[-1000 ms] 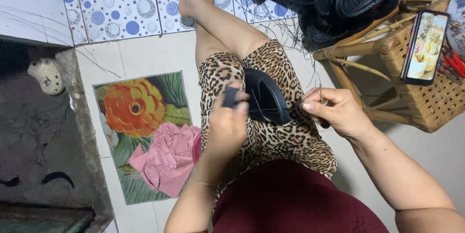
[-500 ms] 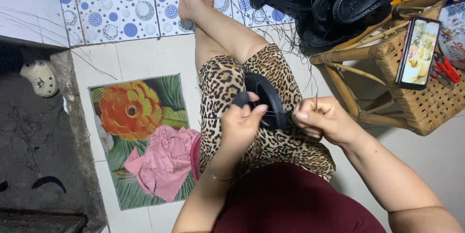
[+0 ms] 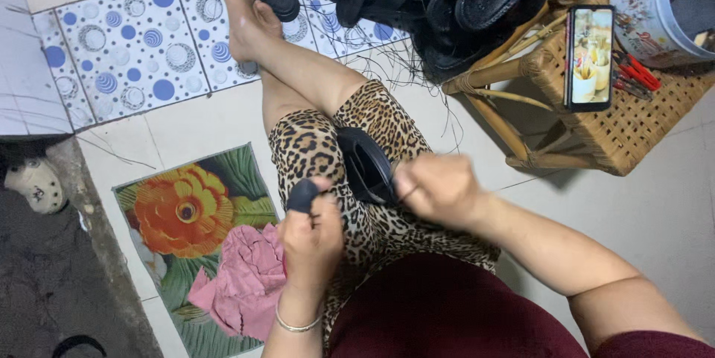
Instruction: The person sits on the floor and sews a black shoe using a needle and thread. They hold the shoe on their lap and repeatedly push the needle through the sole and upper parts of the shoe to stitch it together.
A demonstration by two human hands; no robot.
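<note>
The left hand [image 3: 311, 233] is closing narrow round a small dark rounded piece [image 3: 302, 195], and it is sitting lower on the lap than a moment ago. The right hand [image 3: 438, 188] is pinching tight at the edge of the black rubber sandal [image 3: 365, 166], which has tipped and is lying across the leopard-print knee; the pull looks well under way. Beside the leg, a crumpled pink cloth [image 3: 242, 283] is resting on a glossy flower-printed mat [image 3: 186, 213]. Further out, a phone [image 3: 590, 56] is leaning on the woven wicker stool [image 3: 618, 131], and a heap of black sandals [image 3: 439, 1] is piling up beyond.
</note>
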